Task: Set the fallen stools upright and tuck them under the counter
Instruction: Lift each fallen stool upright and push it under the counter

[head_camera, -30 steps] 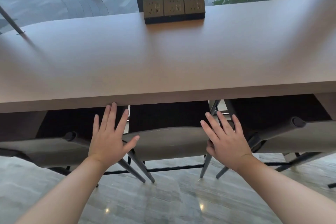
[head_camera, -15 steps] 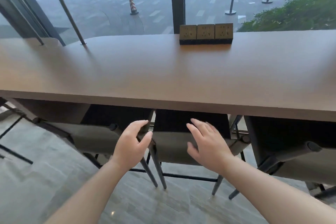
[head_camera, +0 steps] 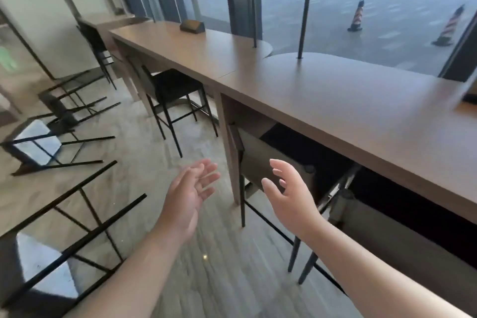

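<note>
Head cam showed both hands, left hand (head_camera: 186,197) and right hand (head_camera: 289,196), spread wide and empty; fallen stools (head_camera: 38,147) lay left on the floor, probably next, while a tucked stool (head_camera: 260,162) sat under the table (head_camera: 335,100).

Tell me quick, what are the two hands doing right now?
Left hand: open, holding nothing.
Right hand: open, holding nothing, near a tucked stool.

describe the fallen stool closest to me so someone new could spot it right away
Start from the long wooden counter by the window, then look across the floor to the bottom left corner. The nearest fallen stool lies there on its side, black legs pointing toward the counter, larger than the other toppled ones.
</note>
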Demonstrator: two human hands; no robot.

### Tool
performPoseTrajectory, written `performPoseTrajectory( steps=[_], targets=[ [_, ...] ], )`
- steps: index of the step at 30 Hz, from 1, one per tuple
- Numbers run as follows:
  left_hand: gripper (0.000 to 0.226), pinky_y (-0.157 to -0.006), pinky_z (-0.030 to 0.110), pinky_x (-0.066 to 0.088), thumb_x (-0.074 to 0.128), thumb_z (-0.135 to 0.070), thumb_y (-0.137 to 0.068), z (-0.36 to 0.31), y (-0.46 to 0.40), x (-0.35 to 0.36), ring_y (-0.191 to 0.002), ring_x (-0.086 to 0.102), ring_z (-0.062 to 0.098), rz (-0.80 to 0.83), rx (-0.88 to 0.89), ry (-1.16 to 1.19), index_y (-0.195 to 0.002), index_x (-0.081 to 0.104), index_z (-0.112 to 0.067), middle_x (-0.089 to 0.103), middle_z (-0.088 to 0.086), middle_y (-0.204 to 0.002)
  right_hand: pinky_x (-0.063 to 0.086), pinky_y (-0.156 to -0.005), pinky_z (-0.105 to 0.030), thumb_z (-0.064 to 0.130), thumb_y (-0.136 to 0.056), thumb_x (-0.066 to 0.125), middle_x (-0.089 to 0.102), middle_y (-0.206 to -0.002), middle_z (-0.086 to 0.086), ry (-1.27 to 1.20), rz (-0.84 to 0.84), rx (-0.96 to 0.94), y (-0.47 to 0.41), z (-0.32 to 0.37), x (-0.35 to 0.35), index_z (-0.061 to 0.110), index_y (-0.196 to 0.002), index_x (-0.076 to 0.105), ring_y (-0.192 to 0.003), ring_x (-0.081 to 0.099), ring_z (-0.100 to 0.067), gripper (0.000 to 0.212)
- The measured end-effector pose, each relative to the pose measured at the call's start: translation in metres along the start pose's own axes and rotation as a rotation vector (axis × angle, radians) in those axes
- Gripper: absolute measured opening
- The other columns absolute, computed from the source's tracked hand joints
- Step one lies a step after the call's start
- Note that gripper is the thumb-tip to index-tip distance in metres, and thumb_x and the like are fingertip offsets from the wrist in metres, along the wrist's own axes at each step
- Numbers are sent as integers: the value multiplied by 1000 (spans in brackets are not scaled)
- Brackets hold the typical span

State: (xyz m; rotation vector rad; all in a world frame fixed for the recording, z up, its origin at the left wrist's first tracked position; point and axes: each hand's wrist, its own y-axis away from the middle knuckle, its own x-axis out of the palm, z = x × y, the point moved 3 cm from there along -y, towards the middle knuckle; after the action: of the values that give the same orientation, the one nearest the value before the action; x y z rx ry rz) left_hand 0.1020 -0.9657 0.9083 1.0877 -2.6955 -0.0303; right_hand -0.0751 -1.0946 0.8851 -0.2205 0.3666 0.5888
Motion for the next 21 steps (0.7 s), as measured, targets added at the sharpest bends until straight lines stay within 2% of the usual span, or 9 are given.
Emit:
performPoseTrajectory(
  steps=[2, 4, 6, 8, 10, 16, 21],
  targets=[
    [34, -88, 36, 47, 50, -31, -94, -7, 7, -52, -110, 68, 21, -70, 2, 78, -121, 65, -15, 71, 7, -119, 44, -65, -6, 37, -96, 56, 55, -127, 15, -143, 59, 32, -6, 25, 44, 35, -135, 49, -97, 56, 12, 40],
    [30, -88, 36, 47, 44, -27, -100, -15, 12, -104, -108, 68, 20, -134, 26, 136, -118, 66, -17, 72, 6, -117, 45, -58, -5, 33, -96, 55, 60, -120, 15, -245, 125, 42, -11, 50, 89, 36, -126, 54, -91, 58, 13, 30],
    [29, -87, 35, 46, 43, -27, -100, -24, 16, -156, -105, 68, 18, -195, 40, 176, -115, 66, -18, 72, 4, -114, 49, -69, -10, 33, -96, 55, 62, -117, 17, -308, 191, 51, -16, 75, 136, 41, -116, 57, -95, 60, 9, 21],
    [28, -87, 36, 45, 43, -28, -100, -34, 17, -208, -105, 68, 18, -243, 49, 207, -114, 66, -19, 72, 3, -113, 51, -88, -23, 31, -97, 55, 64, -117, 15, -360, 240, 84, -19, 99, 187, 42, -109, 58, -104, 61, 0, 17],
    [28, -87, 35, 46, 43, -27, -101, -45, 16, -262, -103, 67, 18, -281, 49, 239, -114, 66, -19, 72, 3, -112, 51, -95, -31, 31, -98, 55, 66, -117, 10, -408, 277, 134, -21, 121, 239, 39, -108, 60, -103, 64, -3, 15],
    [28, -80, 32, 48, 43, -27, -102, -83, 19, -419, -96, 69, 15, -394, 97, 283, -112, 67, -18, 73, 4, -109, 54, -84, -29, 26, -97, 56, 72, -108, 3, -475, 371, 209, -26, 190, 391, 26, -111, 65, -92, 69, -5, 17],
    [29, -81, 33, 47, 45, -28, -101, -100, 46, -530, -102, 69, 18, -518, 128, 303, -116, 68, -18, 72, 5, -115, 54, -85, -34, 26, -96, 57, 75, -101, 4, -493, 504, 207, -17, 240, 498, 24, -110, 67, -96, 70, -12, 17]
  ],
)
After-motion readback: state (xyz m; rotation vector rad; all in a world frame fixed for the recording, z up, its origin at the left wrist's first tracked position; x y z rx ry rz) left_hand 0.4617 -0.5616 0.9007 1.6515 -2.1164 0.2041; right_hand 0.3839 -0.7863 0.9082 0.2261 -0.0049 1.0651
